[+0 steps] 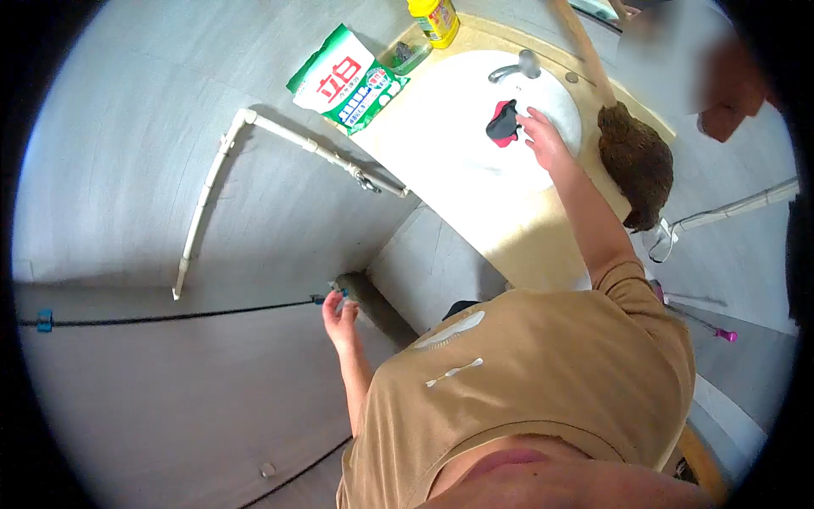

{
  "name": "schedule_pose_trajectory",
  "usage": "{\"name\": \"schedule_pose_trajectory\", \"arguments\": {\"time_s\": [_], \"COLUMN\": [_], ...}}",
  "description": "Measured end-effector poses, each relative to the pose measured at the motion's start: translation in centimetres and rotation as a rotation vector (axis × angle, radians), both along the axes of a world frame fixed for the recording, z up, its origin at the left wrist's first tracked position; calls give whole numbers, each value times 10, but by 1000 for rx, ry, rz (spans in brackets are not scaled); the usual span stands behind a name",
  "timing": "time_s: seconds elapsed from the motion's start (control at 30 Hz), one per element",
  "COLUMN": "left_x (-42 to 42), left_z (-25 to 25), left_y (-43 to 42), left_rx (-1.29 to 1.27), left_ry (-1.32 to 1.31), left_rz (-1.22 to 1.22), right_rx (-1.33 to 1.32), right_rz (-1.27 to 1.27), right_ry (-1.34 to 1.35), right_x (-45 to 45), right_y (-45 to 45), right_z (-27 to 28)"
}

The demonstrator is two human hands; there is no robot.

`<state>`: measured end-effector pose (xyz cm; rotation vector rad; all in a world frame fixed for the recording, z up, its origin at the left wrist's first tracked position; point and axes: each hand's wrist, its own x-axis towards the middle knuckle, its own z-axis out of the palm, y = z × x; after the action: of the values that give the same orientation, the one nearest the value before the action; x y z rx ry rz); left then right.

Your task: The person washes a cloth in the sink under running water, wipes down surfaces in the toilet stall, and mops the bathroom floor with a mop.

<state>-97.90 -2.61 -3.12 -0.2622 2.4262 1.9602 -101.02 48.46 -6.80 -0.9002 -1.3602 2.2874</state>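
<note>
My right hand [544,140] reaches over the white sink [560,102], fingers spread. Its fingertips are beside a small black and red piece of cloth [503,124] lying in the basin; whether they touch it I cannot tell. Above the cloth is the metal faucet [515,69]. Away from the counter, my left hand [340,321] is raised on the left with loosely bent fingers apart, and I see nothing held in it. It appears close to the end of a dark cord [195,316] with blue clips.
A green and white detergent bag [346,81], a green dish with a dark scrubber [405,56] and a yellow bottle [435,20] stand along the counter [517,242]. A brown bristly broom head [634,161] is at its right edge. White pipe [203,197] runs along the wall.
</note>
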Motion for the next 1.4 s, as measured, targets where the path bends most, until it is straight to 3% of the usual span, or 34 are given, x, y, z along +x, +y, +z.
{"name": "schedule_pose_trajectory", "arguments": {"time_s": [0.13, 0.3, 0.43, 0.5, 0.53, 0.67, 0.77, 0.97, 1.1, 1.2, 1.23, 1.27, 1.3, 1.4], "left_x": [-77, -250, -390, -430, -443, -486, -491, -488, -441, -388, -369, -338, -314, -261], "left_z": [-16, -68, -58, -46, -44, -76, -88, -26, 6, 22, 16, -10, -4, -21], "left_y": [23, 56, 129, 168, 178, 198, 203, 200, 206, 232, 241, 259, 266, 286], "left_rx": [8, 130, 173, 154, 301, 419, 438, 550, 556, 572, 646, 646, 628, 627], "left_ry": [-191, -137, 60, 38, 105, -126, -107, -97, -90, -335, -408, -470, -629, -781], "left_rz": [-118, -396, -455, -401, -531, -504, -478, -453, -652, -752, -873, -901, -975, -1085], "right_rx": [-71, -143, -208, -196, -201, -222, -216, -166, 56, 359, 353, 430, 506, 613], "right_rz": [66, 4, -193, -270, -301, -383, -378, -344, -161, -71, -26, 1, 23, 67], "right_ry": [129, 167, 177, 124, 105, 23, 5, -9, -94, 81, 120, 33, -67, -345], "right_x": [-3, 27, 49, 45, 42, 29, 18, 9, 6, -10, -11, -8, -1, 25], "right_y": [-14, -30, -63, -80, -89, -124, -142, -149, -158, -158, -157, -151, -149, -146], "right_z": [-19, -15, 10, 13, 13, 21, 20, 41, 30, 53, 66, 73, 79, 98]}}
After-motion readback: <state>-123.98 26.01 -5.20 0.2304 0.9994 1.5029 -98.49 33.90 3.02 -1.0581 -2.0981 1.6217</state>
